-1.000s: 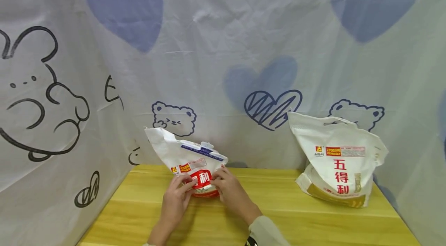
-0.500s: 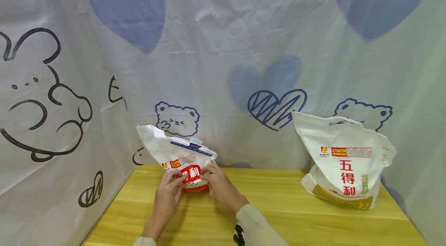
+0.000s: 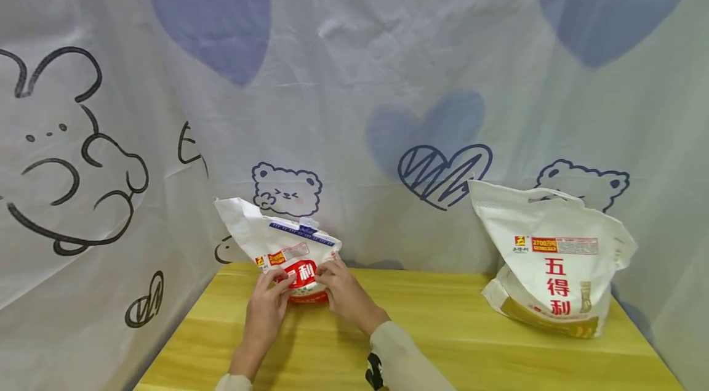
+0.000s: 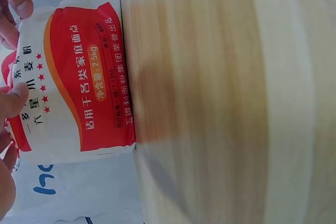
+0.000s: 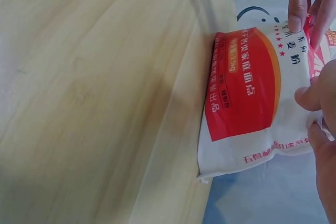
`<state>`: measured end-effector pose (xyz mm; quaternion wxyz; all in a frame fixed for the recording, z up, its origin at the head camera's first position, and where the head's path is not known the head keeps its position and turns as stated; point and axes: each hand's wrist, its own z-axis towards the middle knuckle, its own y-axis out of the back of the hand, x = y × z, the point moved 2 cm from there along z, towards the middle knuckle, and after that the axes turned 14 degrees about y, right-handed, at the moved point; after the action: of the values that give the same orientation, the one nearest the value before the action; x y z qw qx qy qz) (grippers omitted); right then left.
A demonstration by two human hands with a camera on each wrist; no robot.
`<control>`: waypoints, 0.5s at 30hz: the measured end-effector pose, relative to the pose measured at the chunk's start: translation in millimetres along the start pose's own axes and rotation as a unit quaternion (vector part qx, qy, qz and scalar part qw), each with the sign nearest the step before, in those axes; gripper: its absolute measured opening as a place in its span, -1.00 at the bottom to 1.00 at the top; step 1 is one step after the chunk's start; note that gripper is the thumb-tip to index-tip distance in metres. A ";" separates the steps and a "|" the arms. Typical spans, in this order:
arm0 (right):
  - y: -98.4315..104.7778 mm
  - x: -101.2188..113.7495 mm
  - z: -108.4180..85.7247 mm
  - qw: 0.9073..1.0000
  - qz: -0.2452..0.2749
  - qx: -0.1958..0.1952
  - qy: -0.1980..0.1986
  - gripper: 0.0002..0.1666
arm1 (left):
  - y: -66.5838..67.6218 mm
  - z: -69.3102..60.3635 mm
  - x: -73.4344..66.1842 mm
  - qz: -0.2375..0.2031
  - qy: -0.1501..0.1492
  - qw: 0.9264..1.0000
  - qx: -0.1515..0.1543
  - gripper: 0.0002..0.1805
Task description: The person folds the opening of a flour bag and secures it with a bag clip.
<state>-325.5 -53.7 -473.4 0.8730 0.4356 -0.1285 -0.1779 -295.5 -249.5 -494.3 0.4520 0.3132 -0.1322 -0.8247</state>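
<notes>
A white and red flour bag stands upright on the table's left part, its top leaning to the left and a blue printed strip near its upper edge. My left hand pinches the front of the bag on its left side, thumb and fingers bent on the printed panel. On the right side of the same front, my right hand pinches the bag too. The left wrist view shows the red lower panel of the flour bag between both hands. In the right wrist view, the thumb of the right hand presses the bag.
Another white flour bag, with red characters and a gold base, stands at the table's right. The wooden table meets a printed cloth at its back and left.
Over the first half second both hands and the flour bag shifted slightly left and away; since then they have barely moved. The camera view has turned a little. Both hands keep their grip.
</notes>
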 end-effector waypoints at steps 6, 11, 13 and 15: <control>7.6 -1.2 -7.5 1.000 0.004 0.010 0.011 -0.53 | -1.9 2.6 -6.7 0.004 0.012 1.000 0.015 -0.57; 20.1 -2.2 -17.9 0.998 0.054 -0.014 0.025 -0.51 | -2.8 4.9 -19.9 0.009 0.034 0.999 0.024 -0.62; 26.0 -2.4 -23.2 0.997 0.067 -0.021 0.027 -0.51 | -4.7 5.6 -27.6 0.001 0.031 0.999 0.028 -0.64; 32.5 -2.9 -29.1 0.996 0.077 -0.025 0.026 -0.50 | -7.2 6.0 -36.5 -0.012 0.021 0.999 0.032 -0.65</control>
<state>-310.7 -13.6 -464.5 0.8978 0.4068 -0.1346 -0.1023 -289.7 -215.7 -478.8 0.4343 0.3463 -0.1446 -0.8189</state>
